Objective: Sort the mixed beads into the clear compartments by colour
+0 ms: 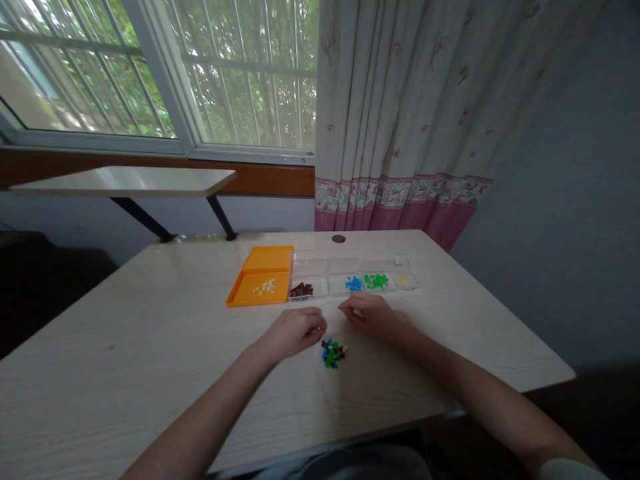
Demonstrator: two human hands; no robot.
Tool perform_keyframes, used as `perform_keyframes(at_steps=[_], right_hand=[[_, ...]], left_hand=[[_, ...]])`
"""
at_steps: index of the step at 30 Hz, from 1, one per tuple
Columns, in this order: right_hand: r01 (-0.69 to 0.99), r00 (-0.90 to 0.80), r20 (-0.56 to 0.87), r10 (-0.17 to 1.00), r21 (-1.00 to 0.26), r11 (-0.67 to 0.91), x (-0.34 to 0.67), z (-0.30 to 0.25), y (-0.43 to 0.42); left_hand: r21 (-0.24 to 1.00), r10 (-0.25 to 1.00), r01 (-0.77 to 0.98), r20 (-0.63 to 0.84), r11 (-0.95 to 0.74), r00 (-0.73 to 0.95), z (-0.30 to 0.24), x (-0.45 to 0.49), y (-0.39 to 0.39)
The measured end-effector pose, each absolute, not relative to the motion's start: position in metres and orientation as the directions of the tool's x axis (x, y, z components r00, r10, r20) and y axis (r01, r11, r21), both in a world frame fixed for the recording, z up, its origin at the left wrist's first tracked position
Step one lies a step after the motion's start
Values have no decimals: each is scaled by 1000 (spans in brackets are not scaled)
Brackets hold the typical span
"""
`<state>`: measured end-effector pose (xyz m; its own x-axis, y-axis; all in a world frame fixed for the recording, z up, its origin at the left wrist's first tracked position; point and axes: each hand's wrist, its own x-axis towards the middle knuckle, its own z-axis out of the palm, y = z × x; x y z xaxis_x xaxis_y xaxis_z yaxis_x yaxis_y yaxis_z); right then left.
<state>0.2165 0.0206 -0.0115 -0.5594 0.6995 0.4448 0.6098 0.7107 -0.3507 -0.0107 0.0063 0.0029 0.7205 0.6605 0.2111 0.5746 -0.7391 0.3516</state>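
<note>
A small heap of mixed coloured beads [333, 353] lies on the pale wooden table [150, 347] in front of me. My left hand [295, 331] rests just left of the heap with its fingers curled into a pinch; what they hold is too small to see. My right hand [369, 314] lies beyond the heap, near the clear compartment box [350, 273], fingers closed together on something I cannot make out. The box holds brown [301, 289], blue [353, 283], green [375, 281] and yellow [405, 282] beads in separate compartments.
An orange lid [261, 275] with a few white beads on it lies left of the clear box. A window with bars, a narrow shelf [125, 181] and a pink-edged curtain [395, 120] stand behind the table. A round cable hole [339, 238] is at the table's far edge.
</note>
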Motion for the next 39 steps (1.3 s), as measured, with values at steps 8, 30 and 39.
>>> perform_keyframes(at_steps=[8, 30, 39], right_hand=[[611, -618, 380, 688, -318, 724, 202, -9, 7], [548, -573, 556, 602, -286, 786, 200, -11, 7], [591, -360, 772, 524, -247, 768, 221, 3, 19]], left_hand=[[587, 762, 505, 356, -633, 541, -3, 0, 10], [577, 756, 512, 337, -636, 560, 2, 2, 8], [607, 635, 458, 102, -649, 766, 11, -18, 5]])
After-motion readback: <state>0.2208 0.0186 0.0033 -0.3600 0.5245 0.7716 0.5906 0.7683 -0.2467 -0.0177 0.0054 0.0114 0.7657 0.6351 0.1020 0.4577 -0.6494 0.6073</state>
